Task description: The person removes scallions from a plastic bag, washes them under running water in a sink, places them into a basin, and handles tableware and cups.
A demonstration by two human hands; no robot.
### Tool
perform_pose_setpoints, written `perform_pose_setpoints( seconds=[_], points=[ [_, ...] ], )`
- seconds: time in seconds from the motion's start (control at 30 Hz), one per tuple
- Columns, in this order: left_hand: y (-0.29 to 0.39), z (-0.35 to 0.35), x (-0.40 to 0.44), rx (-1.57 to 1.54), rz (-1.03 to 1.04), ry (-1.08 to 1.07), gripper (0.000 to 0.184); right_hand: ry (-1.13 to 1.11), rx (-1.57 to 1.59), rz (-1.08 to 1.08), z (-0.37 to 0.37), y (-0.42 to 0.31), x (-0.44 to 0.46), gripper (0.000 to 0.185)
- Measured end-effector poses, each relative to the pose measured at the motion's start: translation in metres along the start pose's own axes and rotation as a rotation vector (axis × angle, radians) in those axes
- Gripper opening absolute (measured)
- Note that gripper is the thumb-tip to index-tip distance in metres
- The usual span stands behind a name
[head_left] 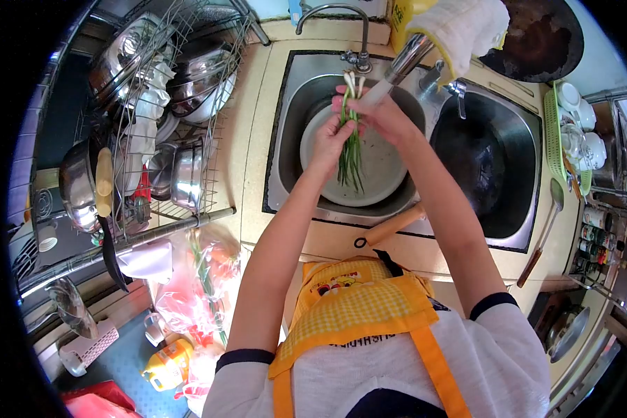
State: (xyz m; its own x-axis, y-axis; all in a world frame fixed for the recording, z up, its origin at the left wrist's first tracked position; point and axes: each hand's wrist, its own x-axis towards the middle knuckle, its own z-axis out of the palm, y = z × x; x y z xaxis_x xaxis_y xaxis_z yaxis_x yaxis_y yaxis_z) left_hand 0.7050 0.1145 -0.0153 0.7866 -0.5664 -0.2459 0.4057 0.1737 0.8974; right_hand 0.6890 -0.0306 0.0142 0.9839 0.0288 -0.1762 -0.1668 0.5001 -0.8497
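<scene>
Nearest is the checked cloth apron (359, 296); beyond it a smooth, rounded wooden handle (396, 226) lies slantwise at the left sink's front edge. Over a round, pale basin (390, 174) in that metal sink, the left hand (333, 139), back upward, pinches the thin, glossy green onions (351, 150) mid-stalk. The right hand (383, 117), reaching in from the right, curls its fingers loosely round them just below the white bulbs. At the sink's back edge stands a curved metal tap (364, 42).

Curled left hand (334, 143) beside right hand (380, 116)
</scene>
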Motion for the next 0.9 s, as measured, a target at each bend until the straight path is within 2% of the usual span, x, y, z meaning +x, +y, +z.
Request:
perform_pose_setpoints(
  seconds=[0.03,0.13,0.23,0.33,0.43,0.53,0.63,0.73,0.83,0.9],
  points=[
    [0.003,0.001,-0.001,-0.074,-0.026,0.013,0.015,-0.040,-0.031,0.008,-0.003,0.004,-0.002,0.037],
    [-0.006,-0.009,0.002,0.115,0.022,-0.019,0.013,0.061,-0.119,-0.116,-0.009,0.017,0.002,0.028],
    [-0.007,-0.005,0.000,0.055,0.068,0.019,0.009,0.232,-0.367,-0.129,-0.013,0.022,0.002,0.023],
    [0.003,-0.008,-0.002,0.035,0.047,0.056,0.009,0.290,-0.279,-0.101,-0.015,0.021,0.003,0.023],
    [0.006,-0.014,-0.002,0.105,0.056,0.046,0.008,0.197,-0.097,-0.137,-0.011,0.020,-0.003,0.021],
    [0.001,-0.016,0.000,0.124,0.109,0.014,0.010,0.135,-0.086,-0.171,-0.007,0.025,-0.004,0.020],
    [0.009,0.000,-0.008,-0.008,0.031,0.049,0.010,0.251,-0.100,-0.082,-0.008,0.021,0.001,0.018],
    [0.009,-0.005,-0.006,-0.028,0.011,0.029,0.010,0.362,-0.040,-0.222,-0.011,0.031,0.008,0.017],
    [0.004,-0.016,-0.007,0.050,0.016,0.081,0.011,0.579,0.197,-0.331,-0.016,0.031,0.011,0.016],
    [0.000,-0.020,-0.009,0.064,0.030,0.100,0.011,0.464,0.148,-0.147,-0.023,0.028,0.006,0.018]
  ],
)
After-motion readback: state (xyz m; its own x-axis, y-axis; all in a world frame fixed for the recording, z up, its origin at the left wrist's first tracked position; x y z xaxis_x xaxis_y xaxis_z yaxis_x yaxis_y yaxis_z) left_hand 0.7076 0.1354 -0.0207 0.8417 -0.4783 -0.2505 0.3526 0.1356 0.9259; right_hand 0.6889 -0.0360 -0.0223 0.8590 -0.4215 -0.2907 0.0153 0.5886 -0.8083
